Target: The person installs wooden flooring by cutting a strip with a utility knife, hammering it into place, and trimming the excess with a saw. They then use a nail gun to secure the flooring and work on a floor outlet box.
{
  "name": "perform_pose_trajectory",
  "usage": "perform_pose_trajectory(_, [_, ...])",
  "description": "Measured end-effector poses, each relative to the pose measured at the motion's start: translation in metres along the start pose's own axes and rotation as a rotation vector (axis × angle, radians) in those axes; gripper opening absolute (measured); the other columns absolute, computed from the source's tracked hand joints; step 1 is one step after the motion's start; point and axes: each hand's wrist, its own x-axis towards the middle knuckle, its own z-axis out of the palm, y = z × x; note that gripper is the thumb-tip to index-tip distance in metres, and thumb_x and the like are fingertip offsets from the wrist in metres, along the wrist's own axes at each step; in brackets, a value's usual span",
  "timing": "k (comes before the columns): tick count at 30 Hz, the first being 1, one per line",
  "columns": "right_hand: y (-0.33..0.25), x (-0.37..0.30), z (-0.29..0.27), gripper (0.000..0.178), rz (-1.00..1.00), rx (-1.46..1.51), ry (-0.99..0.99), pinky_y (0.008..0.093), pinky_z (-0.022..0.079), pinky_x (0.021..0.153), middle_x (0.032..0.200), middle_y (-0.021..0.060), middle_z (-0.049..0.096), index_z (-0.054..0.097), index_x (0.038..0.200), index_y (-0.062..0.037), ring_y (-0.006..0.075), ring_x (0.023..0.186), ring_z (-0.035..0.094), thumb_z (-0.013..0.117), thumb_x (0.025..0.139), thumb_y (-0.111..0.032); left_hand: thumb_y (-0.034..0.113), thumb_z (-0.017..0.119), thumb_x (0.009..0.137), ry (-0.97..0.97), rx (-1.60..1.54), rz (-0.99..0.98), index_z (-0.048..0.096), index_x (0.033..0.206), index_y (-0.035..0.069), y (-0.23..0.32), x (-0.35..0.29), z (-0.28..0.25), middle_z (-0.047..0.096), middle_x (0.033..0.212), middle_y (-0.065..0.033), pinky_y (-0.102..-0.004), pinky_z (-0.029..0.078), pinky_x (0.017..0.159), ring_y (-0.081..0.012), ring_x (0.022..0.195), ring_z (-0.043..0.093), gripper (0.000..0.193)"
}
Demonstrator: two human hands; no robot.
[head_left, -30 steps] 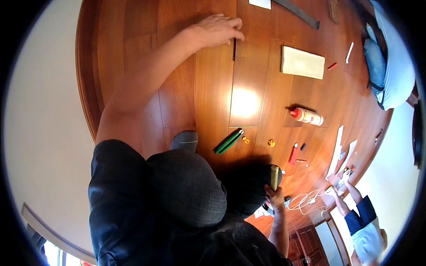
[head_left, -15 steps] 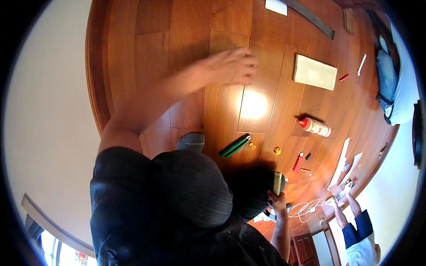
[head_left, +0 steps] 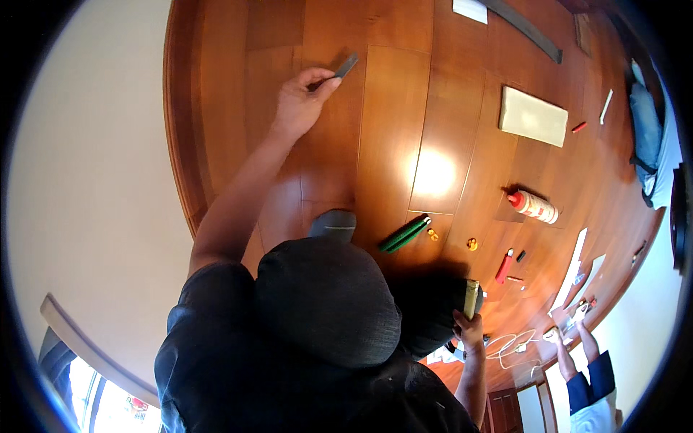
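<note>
Stretched out over the floor at the upper left, my left hand (head_left: 302, 101) pinches a small flat dark grey piece (head_left: 347, 65) between thumb and fingers. What the piece is made of cannot be told. My right hand (head_left: 471, 330), down by my right knee, grips a narrow yellowish-tan bar (head_left: 471, 297) that points away from me. A green-handled folded tool (head_left: 406, 234) lies in front of my knees, with small orange-yellow pieces (head_left: 472, 244) to its right. Beyond these lies a bottle with a red cap (head_left: 535, 206).
A cream rectangular slab (head_left: 534, 115) and a long dark strip (head_left: 527, 30) lie farther off on the wooden floor (head_left: 393, 94). To the right are a red cutter (head_left: 504, 267), white strips (head_left: 570, 270) and a coiled cable (head_left: 509, 345). Another person (head_left: 592, 379) is at the lower right.
My left hand has swung left and away from me; the dark grey piece now shows in its fingers. My right hand still holds the bar. The whole view has shifted slightly.
</note>
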Motion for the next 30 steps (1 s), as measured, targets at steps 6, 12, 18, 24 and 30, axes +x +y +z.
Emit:
perform_pose_trajectory(6, [0.007,0.001,-0.006,0.031,0.045,-0.047,0.018,0.0255,0.034,0.040,0.061,-0.0014,0.051,0.056,0.074,-0.0100,0.0093,0.044,0.046,0.078,0.091,-0.022,0.017,0.072,0.100,-0.059,0.031,-0.151,0.064,0.113,0.000,-0.008,0.014,0.032,0.072,0.095,-0.0061,-0.0292,0.057,0.070,-0.0133,0.080,0.069,0.023])
perform_pose_trajectory(12, [0.008,0.003,-0.005,0.035,-0.039,-0.008,-0.021,0.0265,0.030,0.039,0.055,-0.0022,0.047,0.054,0.070,-0.0101,0.0090,0.039,0.044,0.078,0.091,-0.025,0.019,0.068,0.097,-0.057,0.252,-0.069,0.064,0.126,0.002,0.005,0.008,0.028,0.075,0.097,-0.0115,-0.0344,0.058,0.079,-0.0218,0.083,0.074,0.034])
perform_pose_trajectory(18, [-0.004,0.000,-0.001,0.033,-0.018,-0.006,-0.041,0.0264,0.031,0.039,0.056,-0.0018,0.048,0.054,0.071,-0.0096,0.0096,0.040,0.045,0.077,0.090,-0.024,0.026,0.060,0.099,-0.113,0.391,-0.064,0.069,0.106,0.003,0.016,0.032,0.015,0.074,0.109,-0.0125,-0.0388,0.055,0.088,-0.0272,0.099,0.070,0.026])
perform_pose_trajectory(24, [-0.012,0.000,0.000,0.032,-0.006,-0.071,-0.050,0.0266,0.031,0.039,0.057,-0.0009,0.049,0.053,0.072,-0.0091,0.0104,0.040,0.046,0.075,0.092,-0.021,0.024,0.054,0.104,-0.236,0.746,0.702,0.069,0.100,0.004,0.019,0.049,0.083,0.050,0.156,-0.0141,-0.0464,0.029,0.125,-0.0330,0.148,0.040,0.026])
perform_pose_trajectory(30, [-0.017,0.001,-0.001,0.026,0.035,-0.052,-0.088,0.0268,0.030,0.039,0.060,-0.0020,0.048,0.054,0.079,-0.0100,0.0094,0.041,0.044,0.075,0.092,-0.018,0.021,0.056,0.101,-0.498,0.353,0.900,0.065,0.100,0.003,0.016,0.016,0.200,0.061,0.135,-0.0173,-0.0493,0.036,0.118,-0.0348,0.137,0.050,0.019])
